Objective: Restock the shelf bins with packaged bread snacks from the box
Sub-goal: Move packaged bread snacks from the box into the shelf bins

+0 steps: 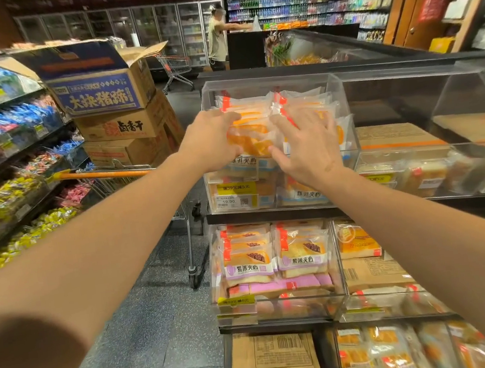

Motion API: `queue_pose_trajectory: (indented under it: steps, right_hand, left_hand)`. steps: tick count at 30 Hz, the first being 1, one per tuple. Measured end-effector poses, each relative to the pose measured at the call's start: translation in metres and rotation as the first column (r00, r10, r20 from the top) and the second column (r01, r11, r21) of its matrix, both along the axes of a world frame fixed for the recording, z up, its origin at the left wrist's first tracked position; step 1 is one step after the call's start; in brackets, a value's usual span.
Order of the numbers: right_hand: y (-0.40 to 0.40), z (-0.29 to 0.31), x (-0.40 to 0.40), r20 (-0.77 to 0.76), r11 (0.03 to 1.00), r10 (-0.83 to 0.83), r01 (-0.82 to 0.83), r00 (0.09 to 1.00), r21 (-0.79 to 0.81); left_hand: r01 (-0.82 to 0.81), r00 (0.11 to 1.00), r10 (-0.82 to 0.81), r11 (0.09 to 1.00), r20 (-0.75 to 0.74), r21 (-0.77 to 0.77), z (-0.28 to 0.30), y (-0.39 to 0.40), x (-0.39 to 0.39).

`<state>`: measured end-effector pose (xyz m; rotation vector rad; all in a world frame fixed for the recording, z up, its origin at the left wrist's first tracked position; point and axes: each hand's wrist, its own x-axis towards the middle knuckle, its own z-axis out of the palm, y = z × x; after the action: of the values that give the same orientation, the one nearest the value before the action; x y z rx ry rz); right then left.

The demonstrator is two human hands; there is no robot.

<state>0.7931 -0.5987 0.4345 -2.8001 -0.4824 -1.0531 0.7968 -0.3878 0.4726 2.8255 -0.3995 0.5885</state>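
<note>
A clear acrylic bin (271, 78) on the top shelf level holds two stacks of packaged bread snacks with orange and white wrappers. My left hand (210, 140) reaches into the bin's left side, its fingers curled over an orange bread pack (249, 141) at the front of the left stack. Beside it, my right hand (308, 148) lies with spread, straight fingers pressed against the right stack of bread packs (301, 100). A cardboard box (273, 360) with a pink stripe sits on the lowest shelf level.
The bin below (216, 278) holds purple-labelled bread packs. A shopping cart (105, 173) with an orange handle stands at the left, piled with cardboard boxes (124, 126). Candy shelves (12, 157) line the far left. A person (217, 38) stands by distant coolers.
</note>
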Motion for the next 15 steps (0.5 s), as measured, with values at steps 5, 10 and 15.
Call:
queue_pose_trajectory:
  steps: [5,10,15]
  right_hand:
    - [-0.005,-0.015,0.0,-0.03,0.997,-0.076,0.077,0.997,0.028]
    - [-0.007,-0.013,-0.002,-0.067,0.997,-0.058,0.061,0.996,0.037]
    - [0.002,-0.02,-0.039,0.003,0.996,0.036,-0.036,0.999,0.082]
  left_hand:
    - [0.028,0.967,-0.032,0.999,0.252,0.018,-0.023,-0.006,-0.016]
    - [-0.014,0.971,0.009,1.0,0.24,0.02,-0.032,-0.01,-0.022]
    - [-0.044,0.936,0.071,0.995,0.345,-0.087,-0.043,-0.016,-0.058]
